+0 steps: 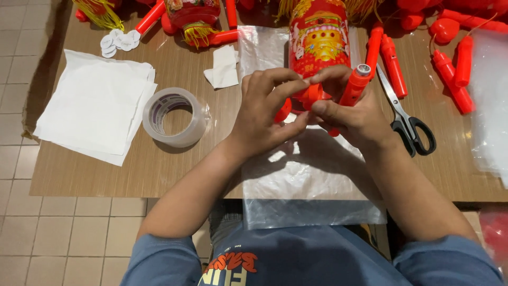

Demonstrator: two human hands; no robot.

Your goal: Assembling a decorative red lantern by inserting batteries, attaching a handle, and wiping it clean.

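My right hand (353,117) grips a red plastic handle stick (353,87) with a round silver cap at its top end. My left hand (264,112) meets it from the left, fingertips pinched at a small part near the stick and the base of a red and gold lantern (318,39). The lantern lies on a clear plastic bag (307,175) spread over the wooden table (159,169). What sits between the left fingertips is hidden.
A roll of clear tape (174,117) and a stack of white paper sheets (92,103) lie to the left. Black-handled scissors (406,119) lie to the right. Several red sticks (394,66), small white discs (116,41) and more lanterns (193,13) line the far edge.
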